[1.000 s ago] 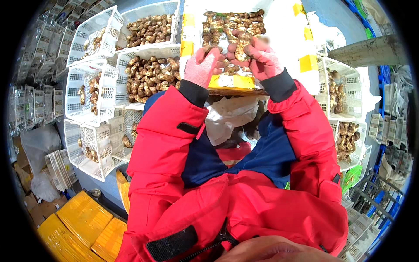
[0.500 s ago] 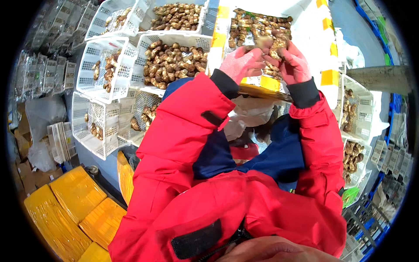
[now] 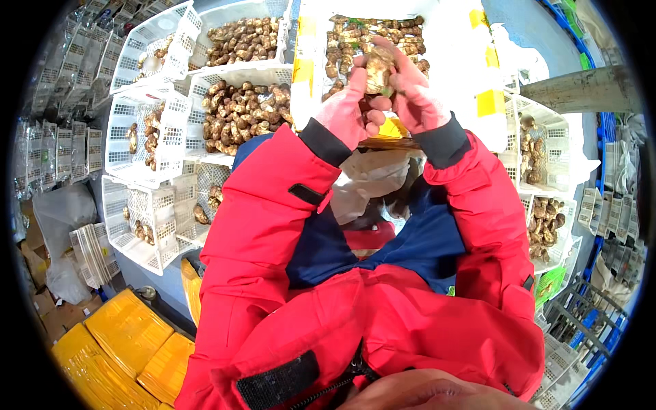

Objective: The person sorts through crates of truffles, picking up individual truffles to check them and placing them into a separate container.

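Observation:
In pink gloves, my left hand (image 3: 347, 109) and my right hand (image 3: 415, 96) are closed round one pale brown, knobbly mushroom (image 3: 378, 68), held upright between their fingertips. They are over the near part of a white foam box (image 3: 465, 61) with yellow tape on its edges. Inside it, mushrooms (image 3: 346, 39) lie in tight rows with bits of green among them, partly hidden behind my fingers and the held mushroom.
White plastic baskets of mushrooms (image 3: 244, 116) stand in several stacks left and right of the box. Yellow taped boxes (image 3: 128, 321) lie at lower left. A grey beam (image 3: 574, 92) juts in at the right. Stacked empty baskets (image 3: 65, 154) line the far left.
My hands have lifted and turned the mushroom, with the right fingers now higher along it and the left fingers closer round it. The view has also shifted slightly with my head.

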The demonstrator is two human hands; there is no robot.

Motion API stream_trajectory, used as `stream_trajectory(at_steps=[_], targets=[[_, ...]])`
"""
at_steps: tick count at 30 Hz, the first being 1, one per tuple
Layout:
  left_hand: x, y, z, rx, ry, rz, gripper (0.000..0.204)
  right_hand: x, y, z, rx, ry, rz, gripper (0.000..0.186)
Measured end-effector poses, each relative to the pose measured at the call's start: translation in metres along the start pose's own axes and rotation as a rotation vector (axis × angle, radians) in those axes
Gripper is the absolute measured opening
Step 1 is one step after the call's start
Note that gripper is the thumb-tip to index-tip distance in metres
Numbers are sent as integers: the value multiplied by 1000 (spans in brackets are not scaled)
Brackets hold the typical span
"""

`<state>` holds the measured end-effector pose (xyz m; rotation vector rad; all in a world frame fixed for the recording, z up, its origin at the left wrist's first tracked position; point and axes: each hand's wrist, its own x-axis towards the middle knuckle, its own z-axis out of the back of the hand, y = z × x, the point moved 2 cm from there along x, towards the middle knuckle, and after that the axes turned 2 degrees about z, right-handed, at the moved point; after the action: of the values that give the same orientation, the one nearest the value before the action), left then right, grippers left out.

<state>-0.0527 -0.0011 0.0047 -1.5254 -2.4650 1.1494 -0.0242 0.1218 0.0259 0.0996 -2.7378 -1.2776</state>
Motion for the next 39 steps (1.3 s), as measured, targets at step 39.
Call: stream_trajectory(at_steps=[39], targets=[[10,13,11,69,-28,220,45,4,-8,28,-53,-30,83,53]])
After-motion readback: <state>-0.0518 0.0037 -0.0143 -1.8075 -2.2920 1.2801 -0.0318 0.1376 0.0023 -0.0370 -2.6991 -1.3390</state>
